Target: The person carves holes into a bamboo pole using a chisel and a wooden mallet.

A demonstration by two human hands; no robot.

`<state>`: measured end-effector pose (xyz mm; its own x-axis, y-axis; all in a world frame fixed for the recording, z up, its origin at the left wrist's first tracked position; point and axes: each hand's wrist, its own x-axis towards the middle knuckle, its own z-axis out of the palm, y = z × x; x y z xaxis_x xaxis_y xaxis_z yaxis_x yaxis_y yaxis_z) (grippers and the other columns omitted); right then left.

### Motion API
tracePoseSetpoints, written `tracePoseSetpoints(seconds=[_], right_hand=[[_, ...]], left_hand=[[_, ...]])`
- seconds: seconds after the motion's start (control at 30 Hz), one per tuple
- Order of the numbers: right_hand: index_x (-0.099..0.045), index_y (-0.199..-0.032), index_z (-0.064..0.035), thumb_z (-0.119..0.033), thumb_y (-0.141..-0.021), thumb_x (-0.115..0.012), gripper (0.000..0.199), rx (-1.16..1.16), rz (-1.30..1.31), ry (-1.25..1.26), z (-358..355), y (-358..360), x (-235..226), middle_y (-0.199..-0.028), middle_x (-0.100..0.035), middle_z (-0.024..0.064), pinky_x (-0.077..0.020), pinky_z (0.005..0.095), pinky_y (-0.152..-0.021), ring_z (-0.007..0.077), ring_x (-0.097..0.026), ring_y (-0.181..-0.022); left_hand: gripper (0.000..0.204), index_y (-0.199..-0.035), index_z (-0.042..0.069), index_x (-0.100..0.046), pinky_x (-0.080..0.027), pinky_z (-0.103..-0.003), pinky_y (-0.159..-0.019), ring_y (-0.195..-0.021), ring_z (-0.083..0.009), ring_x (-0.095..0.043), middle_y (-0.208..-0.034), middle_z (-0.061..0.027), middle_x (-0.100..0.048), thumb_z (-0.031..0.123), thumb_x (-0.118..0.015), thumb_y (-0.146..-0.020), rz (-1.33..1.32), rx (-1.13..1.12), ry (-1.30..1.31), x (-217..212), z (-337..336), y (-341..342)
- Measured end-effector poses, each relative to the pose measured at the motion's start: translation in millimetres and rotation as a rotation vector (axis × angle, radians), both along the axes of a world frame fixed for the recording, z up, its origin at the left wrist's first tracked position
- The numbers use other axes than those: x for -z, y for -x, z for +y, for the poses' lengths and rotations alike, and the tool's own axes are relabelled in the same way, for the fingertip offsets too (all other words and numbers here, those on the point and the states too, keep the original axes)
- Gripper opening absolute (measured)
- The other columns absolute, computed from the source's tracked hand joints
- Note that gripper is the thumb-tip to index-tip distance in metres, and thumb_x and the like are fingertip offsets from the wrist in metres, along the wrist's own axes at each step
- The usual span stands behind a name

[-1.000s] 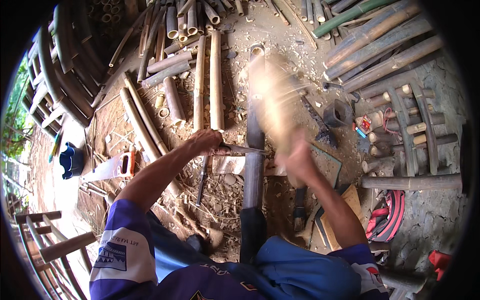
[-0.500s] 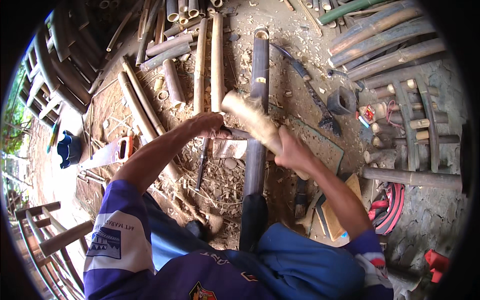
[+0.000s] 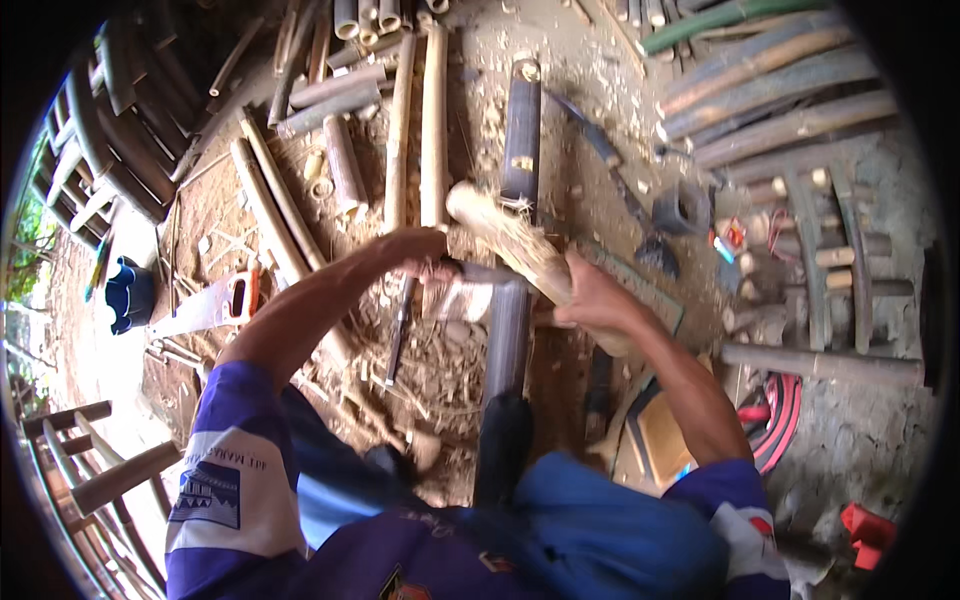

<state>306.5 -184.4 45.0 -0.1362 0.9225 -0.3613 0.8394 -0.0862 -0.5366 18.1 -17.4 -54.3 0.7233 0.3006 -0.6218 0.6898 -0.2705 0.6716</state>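
A dark bamboo pole (image 3: 507,340) runs lengthwise in front of me, pale cut notches showing on its far half. My dark-shod foot (image 3: 503,430) rests at its near end. My left hand (image 3: 425,255) is closed round a dark-handled bladed tool (image 3: 485,272), whose blade reaches right to the pole; its exact kind is unclear. In my right hand (image 3: 598,292), closed, is a thick pale wooden mallet (image 3: 512,237) with a frayed surface. It slants over the pole, just above the blade; contact cannot be made out. Beneath my left hand is a slim dark tool (image 3: 399,335).
Wood chips litter the ground. Light bamboo lengths (image 3: 434,125) lie ahead, and a handsaw (image 3: 215,303) lies at left near a dark blue container (image 3: 128,297). Right of the pole are a grey square container (image 3: 684,205) and stacked bamboo (image 3: 770,110).
The mallet, blurred before, now shows more sharply, its frayed head slightly nearer the blade. Both hands keep their holds and have barely shifted. The whole view has tilted a little.
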Motion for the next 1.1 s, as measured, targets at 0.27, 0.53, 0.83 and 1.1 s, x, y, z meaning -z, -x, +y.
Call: tracePoseSetpoints(seconds=[0.27,0.53,0.83,1.1], right_hand=[[-0.046,-0.128,0.0044,-0.01,-0.076,-0.075,0.06,0.397,0.467,-0.363,31,-11,-147,-0.101,-0.065,0.0141,-0.057,0.0315,-0.071,0.0206,-0.066,-0.08],[-0.025,-0.144,0.0176,-0.02,-0.065,-0.081,0.103,0.229,0.134,0.236,-14,9,-43,-0.139,-0.047,0.0329,-0.0396,0.036,-0.109,0.0357,-0.049,-0.131],[-0.046,-0.128,0.0014,-0.02,-0.077,-0.075,0.062,0.745,0.812,0.074,-66,-31,-59,-0.103,-0.062,0.0167,-0.0562,0.0378,-0.075,0.0241,-0.066,-0.084],[-0.048,-0.122,-0.0015,-0.017,-0.078,-0.069,0.051,0.91,1.034,-0.002,-116,-31,-41,-0.089,-0.064,0.014,-0.056,0.0387,-0.062,0.0238,-0.066,-0.069]], left_hand=[[0.027,-0.095,-0.009,-0.067,-0.04,-0.025,-0.038,-0.052,-0.0117,-0.052,-0.07,-0.0102,-0.064,0.017,-0.06,-0.098,0.037,-0.08,0.312,-44,-2,-10],[0.031,-0.085,0.004,-0.071,-0.039,-0.021,-0.039,-0.049,-0.0072,-0.054,-0.063,-0.0029,-0.065,0.035,-0.069,-0.092,0.255,0.089,0.189,-25,6,-22],[0.018,-0.09,0.005,-0.063,-0.038,-0.024,-0.039,-0.052,-0.0095,-0.049,-0.063,-0.0013,-0.054,0.023,-0.061,-0.095,0.148,0.306,-0.093,-51,21,-34],[0.027,-0.091,0.012,-0.056,-0.038,-0.031,-0.04,-0.05,-0.012,-0.039,-0.069,-0.0035,-0.05,0.037,-0.052,-0.1,-0.057,0.077,-1.068,-54,-67,15]])
